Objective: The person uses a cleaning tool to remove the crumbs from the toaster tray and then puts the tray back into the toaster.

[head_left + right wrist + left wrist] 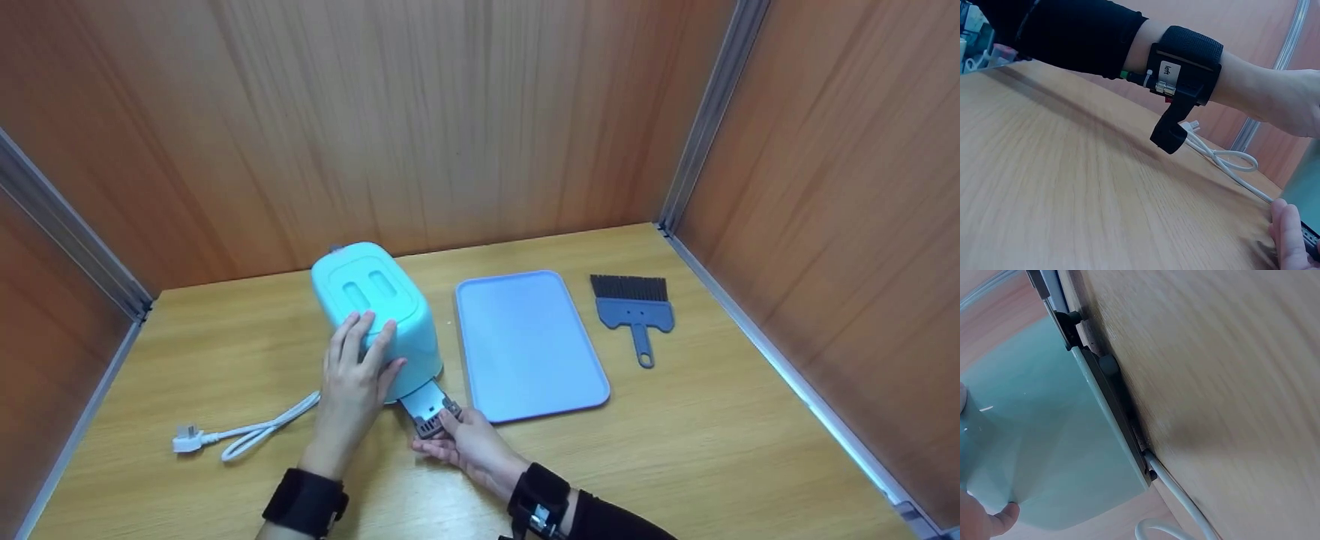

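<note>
Fingers of the left hand [352, 386] lay spread on the turquoise toaster [412, 337] beneath them while those of the right hand [476, 450] pinched its partly exposed crumb tray [425, 403], so sliding that tray, in or out unclear, seemed the step, apparently calling for a straight, level slide next.

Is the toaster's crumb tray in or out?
At least partly out: the crumb tray sticks out from the toaster, its outer end pinched by the right hand; its inner end is hidden.
</note>
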`<state>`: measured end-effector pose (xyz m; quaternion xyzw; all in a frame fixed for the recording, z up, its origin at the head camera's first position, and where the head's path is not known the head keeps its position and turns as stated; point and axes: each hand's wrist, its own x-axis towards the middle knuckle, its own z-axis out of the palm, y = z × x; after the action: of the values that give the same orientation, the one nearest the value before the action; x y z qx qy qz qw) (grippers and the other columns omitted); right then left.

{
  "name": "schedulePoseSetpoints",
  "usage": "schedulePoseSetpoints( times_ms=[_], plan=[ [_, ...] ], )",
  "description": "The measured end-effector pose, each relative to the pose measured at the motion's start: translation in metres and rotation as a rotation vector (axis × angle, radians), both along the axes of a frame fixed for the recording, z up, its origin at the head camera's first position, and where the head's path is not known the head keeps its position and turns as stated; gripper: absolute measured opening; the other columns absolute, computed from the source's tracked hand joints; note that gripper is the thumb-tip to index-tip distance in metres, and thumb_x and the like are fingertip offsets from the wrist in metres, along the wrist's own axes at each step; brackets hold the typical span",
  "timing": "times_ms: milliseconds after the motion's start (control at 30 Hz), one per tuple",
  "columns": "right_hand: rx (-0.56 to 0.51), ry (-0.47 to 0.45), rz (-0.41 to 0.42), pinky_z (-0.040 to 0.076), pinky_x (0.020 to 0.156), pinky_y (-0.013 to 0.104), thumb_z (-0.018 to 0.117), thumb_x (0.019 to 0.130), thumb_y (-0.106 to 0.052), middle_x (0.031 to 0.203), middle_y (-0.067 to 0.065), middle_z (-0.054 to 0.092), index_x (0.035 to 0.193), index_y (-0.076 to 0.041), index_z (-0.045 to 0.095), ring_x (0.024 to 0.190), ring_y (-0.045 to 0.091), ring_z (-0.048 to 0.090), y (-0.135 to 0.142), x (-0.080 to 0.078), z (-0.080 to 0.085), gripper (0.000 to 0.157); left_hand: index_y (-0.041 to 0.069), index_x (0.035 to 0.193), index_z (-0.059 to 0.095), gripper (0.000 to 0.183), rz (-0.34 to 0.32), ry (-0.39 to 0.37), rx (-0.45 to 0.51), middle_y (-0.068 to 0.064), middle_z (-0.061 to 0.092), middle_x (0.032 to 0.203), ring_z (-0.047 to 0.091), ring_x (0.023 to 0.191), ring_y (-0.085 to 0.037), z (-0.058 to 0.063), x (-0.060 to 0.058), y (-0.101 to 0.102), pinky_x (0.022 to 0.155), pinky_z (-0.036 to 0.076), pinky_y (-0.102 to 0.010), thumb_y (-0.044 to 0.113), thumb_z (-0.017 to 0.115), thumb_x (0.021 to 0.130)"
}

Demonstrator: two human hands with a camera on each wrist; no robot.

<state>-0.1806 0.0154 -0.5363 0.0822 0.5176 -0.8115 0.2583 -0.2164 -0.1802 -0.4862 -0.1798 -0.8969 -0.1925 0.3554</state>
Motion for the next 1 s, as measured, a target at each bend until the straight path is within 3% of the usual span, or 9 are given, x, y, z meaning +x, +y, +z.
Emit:
schedulePoseSetpoints(
  times_ms=[233, 567, 1000],
  plan=[
    [0.013, -0.022, -0.033, 0.065, 0.095, 0.032, 0.042, 0.116, -0.015, 0.126, 0.031, 0.068, 0.154, 0.015, 0.030, 0.097, 0.026, 0.080, 0.002, 0.004, -0.001, 0.050, 0.020, 0.152, 0.059, 0.060, 0.001, -0.017, 0.004, -0.020, 0.050, 0.158, 0.041, 0.150, -0.045, -0.001, 0.001, 0.000, 0.114, 0.045, -0.073, 0.027, 0.081, 0.097],
    [0.019, -0.007, -0.034, 0.065, 0.092, 0.029, 0.040, 0.117, -0.014, 0.124, 0.031, 0.069, 0.150, 0.015, 0.035, 0.095, 0.025, 0.081, 0.005, 0.010, -0.002, 0.044, 0.018, 0.148, 0.062, 0.059, -0.011, 0.039, 0.001, -0.021, 0.053, 0.155, 0.043, 0.148, -0.046, -0.003, -0.001, -0.001, 0.108, 0.049, -0.070, 0.026, 0.083, 0.094],
    [0.023, -0.018, -0.033, 0.065, 0.094, 0.031, 0.041, 0.117, -0.015, 0.125, 0.030, 0.069, 0.153, 0.014, 0.031, 0.096, 0.025, 0.081, 0.012, 0.016, -0.002, 0.047, 0.020, 0.150, 0.060, 0.059, -0.005, -0.001, 0.005, -0.020, 0.050, 0.158, 0.040, 0.151, -0.045, -0.001, 0.000, 0.000, 0.113, 0.045, -0.072, 0.027, 0.082, 0.096]
  ],
)
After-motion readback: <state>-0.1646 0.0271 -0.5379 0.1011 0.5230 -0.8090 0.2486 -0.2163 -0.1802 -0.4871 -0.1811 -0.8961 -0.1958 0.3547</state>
